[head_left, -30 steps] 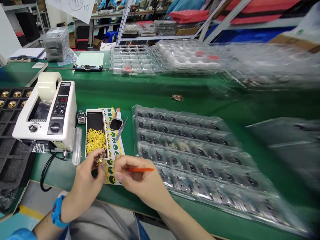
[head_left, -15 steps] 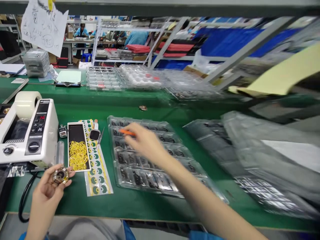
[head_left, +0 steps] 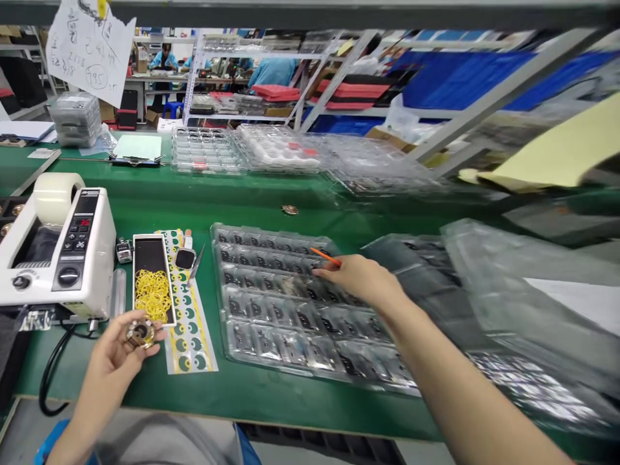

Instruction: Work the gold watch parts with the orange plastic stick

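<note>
My left hand [head_left: 121, 345] is closed around the edge of a small round gold-and-silver watch case [head_left: 140, 334], its dark inner face turned up. It hovers over the front left of the green bench, near a white box [head_left: 165, 284] of yellow rings [head_left: 153, 296]. My right hand [head_left: 361, 278] pinches a thin orange pen-like stick [head_left: 325, 256], whose tip points up and left. That hand is over the right part of a clear plastic tray [head_left: 300, 371] with rows of small dark parts in its compartments. The fingers hide some of the compartments, and whether they touch the tray I cannot tell.
A white tape dispenser [head_left: 90, 258] stands at left. Beside the white box lie a sticker sheet [head_left: 191, 349], tweezers [head_left: 197, 263] and a square watch [head_left: 185, 259]. Behind the tray is a small metal part [head_left: 289, 210]. Plastic-wrapped trays [head_left: 484, 290] lie at right. People work in the background.
My right hand has moved right across the tray with the orange stick, from its left columns to its right side. The left hand still holds the watch case, slightly further right in view.
</note>
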The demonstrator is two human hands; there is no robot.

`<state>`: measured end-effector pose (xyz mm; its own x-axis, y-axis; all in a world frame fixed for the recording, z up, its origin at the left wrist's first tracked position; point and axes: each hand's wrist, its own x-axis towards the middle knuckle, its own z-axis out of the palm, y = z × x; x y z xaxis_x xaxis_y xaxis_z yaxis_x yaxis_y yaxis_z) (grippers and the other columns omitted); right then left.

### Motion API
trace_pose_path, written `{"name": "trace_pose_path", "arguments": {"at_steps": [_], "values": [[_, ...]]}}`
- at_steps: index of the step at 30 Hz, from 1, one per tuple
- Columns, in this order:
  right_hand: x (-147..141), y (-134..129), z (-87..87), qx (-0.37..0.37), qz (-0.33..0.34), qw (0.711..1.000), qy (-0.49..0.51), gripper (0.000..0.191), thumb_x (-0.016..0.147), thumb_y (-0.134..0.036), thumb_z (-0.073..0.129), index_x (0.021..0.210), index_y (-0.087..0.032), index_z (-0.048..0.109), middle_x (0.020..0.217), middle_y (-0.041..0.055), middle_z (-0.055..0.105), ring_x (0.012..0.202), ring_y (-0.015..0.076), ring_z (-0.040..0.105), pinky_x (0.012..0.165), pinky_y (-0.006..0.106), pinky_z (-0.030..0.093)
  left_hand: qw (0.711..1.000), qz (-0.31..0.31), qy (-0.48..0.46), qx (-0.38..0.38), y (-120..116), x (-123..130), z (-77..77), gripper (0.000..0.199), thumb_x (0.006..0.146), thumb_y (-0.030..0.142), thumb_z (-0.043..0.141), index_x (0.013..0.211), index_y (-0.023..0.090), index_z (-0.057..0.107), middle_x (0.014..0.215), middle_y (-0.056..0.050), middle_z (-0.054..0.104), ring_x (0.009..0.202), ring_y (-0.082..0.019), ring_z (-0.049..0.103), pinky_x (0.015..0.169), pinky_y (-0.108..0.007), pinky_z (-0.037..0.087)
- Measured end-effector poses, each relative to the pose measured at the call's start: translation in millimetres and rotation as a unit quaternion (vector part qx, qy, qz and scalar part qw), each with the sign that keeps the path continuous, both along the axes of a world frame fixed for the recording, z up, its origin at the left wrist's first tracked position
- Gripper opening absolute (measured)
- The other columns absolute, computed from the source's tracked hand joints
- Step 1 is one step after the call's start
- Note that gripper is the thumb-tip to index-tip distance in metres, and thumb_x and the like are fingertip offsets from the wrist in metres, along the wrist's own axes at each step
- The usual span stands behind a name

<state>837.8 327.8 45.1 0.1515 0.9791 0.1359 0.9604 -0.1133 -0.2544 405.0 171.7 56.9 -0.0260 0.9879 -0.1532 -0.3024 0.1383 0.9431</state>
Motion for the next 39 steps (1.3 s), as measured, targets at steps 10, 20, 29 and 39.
{"name": "trace_pose_path", "arguments": {"at_steps": [10, 20, 29, 39], "values": [[-163, -91, 45.8, 0.014, 0.230, 0.885, 0.405, 0.022, 0.083, -0.039, 0.066, 0.097, -0.022, 0.061, 0.071, 0.0014, 0.065, 0.045, 0.0108, 0.051, 0.039, 0.021, 0.037, 0.988, -0.145, 0.061, -0.011, 13, 30, 20.0, 0.027, 0.079, 0.046, 0.075, 0.086, 0.020, 0.078, 0.091, -0.008, 0.074, 0.092, -0.022, 0.066, 0.080, -0.031, 0.051], [-217, -126, 38.2, 0.184, 0.471, 0.794, 0.336, 0.033, 0.093, -0.005, 0.049, 0.118, -0.024, 0.060, 0.084, 0.0041, 0.068, 0.065, 0.0131, 0.060, 0.055, 0.023, 0.047, 0.988, -0.129, 0.017, -0.085, 8, 25, 27.4, 0.033, 0.070, 0.043, 0.077, 0.058, 0.016, 0.063, 0.058, 0.002, 0.054, 0.059, -0.012, 0.046, 0.061, -0.024, 0.039], [-218, -127, 32.3, 0.279, 0.503, 0.791, 0.206, 0.024, 0.097, -0.009, 0.047, 0.102, -0.021, 0.067, 0.085, 0.0060, 0.073, 0.062, 0.0138, 0.059, 0.053, 0.025, 0.048, 0.982, -0.160, -0.036, -0.095, 1, 20, 23.1, 0.009, 0.080, 0.026, 0.071, 0.080, 0.020, 0.077, 0.084, -0.002, 0.071, 0.077, -0.014, 0.063, 0.073, -0.024, 0.051], [-234, -111, 37.5, -0.040, 0.301, 0.820, 0.486, 0.015, 0.083, -0.024, 0.067, 0.068, -0.022, 0.071, 0.091, 0.0049, 0.065, 0.064, 0.0130, 0.058, 0.050, 0.024, 0.047, 0.992, -0.129, 0.002, -0.002, -8, 20, 17.0, 0.041, 0.096, 0.023, 0.054, 0.136, 0.034, 0.057, 0.130, -0.004, 0.063, 0.116, -0.021, 0.061, 0.104, -0.037, 0.051]]}}
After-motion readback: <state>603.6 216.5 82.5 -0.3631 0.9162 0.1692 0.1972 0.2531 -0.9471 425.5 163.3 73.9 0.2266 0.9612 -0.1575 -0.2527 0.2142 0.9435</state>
